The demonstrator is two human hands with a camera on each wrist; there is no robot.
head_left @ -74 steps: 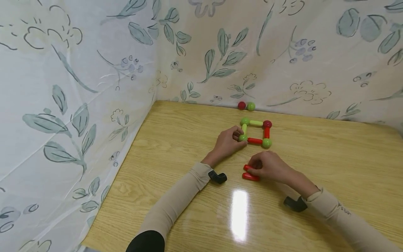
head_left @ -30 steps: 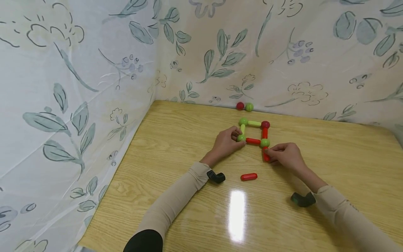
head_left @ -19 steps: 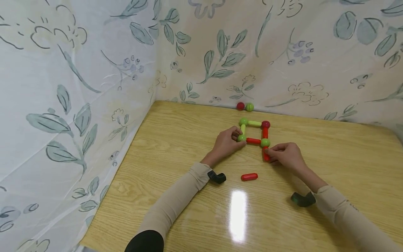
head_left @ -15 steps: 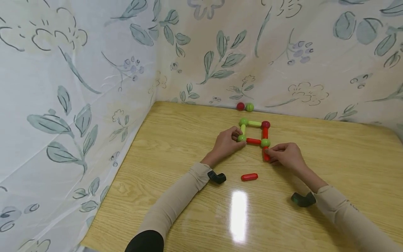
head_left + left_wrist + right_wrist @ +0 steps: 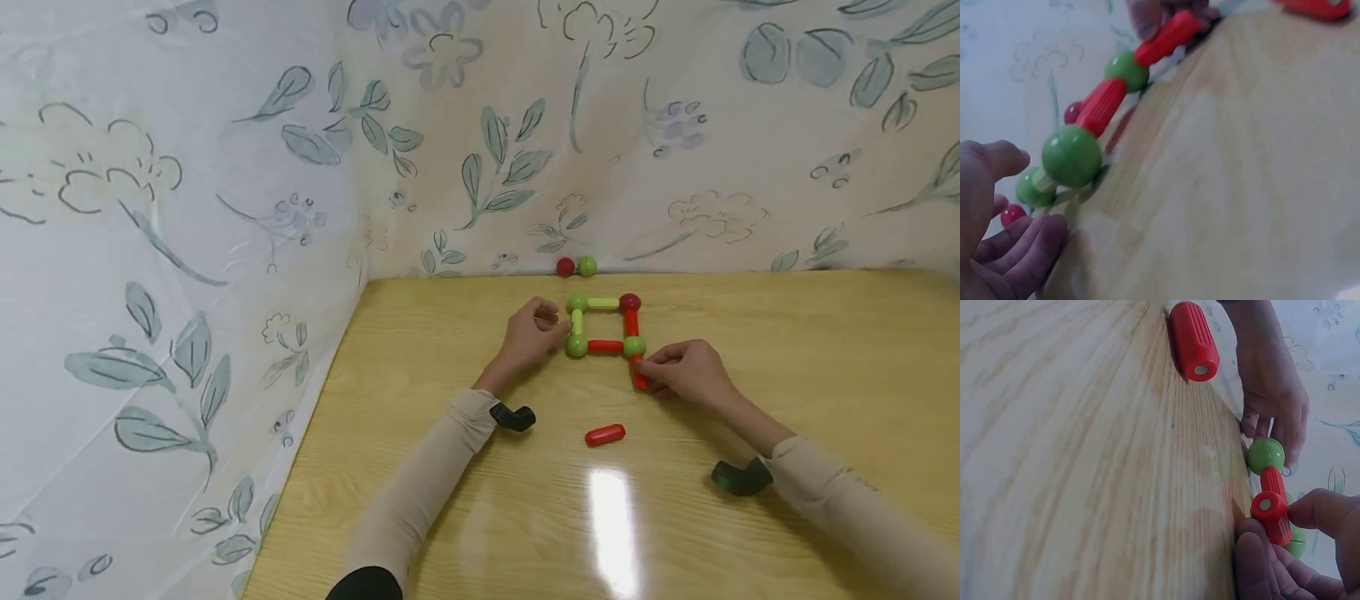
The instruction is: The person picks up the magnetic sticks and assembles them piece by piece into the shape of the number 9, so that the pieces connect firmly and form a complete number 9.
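A square of magnetic rods and balls lies on the table, with a red rod (image 5: 605, 347) between its two near green balls. Between thumb and fingers, my right hand (image 5: 693, 371) pinches another red magnetic rod (image 5: 641, 379), whose far end meets the near right green ball (image 5: 634, 346). My left hand (image 5: 531, 337) is beside the square's left side, its thumb and fingers spread apart near the front left green ball (image 5: 1071, 155), holding nothing. A silvery round tip shows on the pinched rod (image 5: 1272, 515) in the right wrist view.
One loose red magnetic rod (image 5: 604, 435) lies on the wooden table (image 5: 450, 500), nearer the person. Behind the square, a red ball (image 5: 565, 267) and a green ball (image 5: 587, 266) sit against the floral cloth (image 5: 480, 150) that walls the back and left.
The right hand picked up one of two loose red rods and brought it to the near right green ball. The left hand has let go of the front left ball and drawn slightly back.
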